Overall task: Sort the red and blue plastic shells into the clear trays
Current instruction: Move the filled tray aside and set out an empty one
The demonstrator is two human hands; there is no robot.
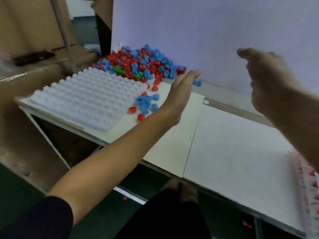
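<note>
A heap of red and blue plastic shells [141, 62] lies at the back of the white table against the wall. A smaller cluster of blue and red shells [145, 103] sits beside a clear tray [89, 99] of bumps on the left. My left hand [179, 94] reaches out flat over the table just right of that cluster, fingers straight, holding nothing. My right hand [265, 78] hovers blurred in the air to the right, fingers loosely bent, with nothing visible in it. Another tray [309, 187] with red shells shows at the right edge.
A green plastic piece [128, 73] lies in the heap. Cardboard boxes [34, 31] stand on the left beyond the table edge. A white wall panel [207, 31] backs the table. Bare white tabletop [233, 144] spreads in front of me.
</note>
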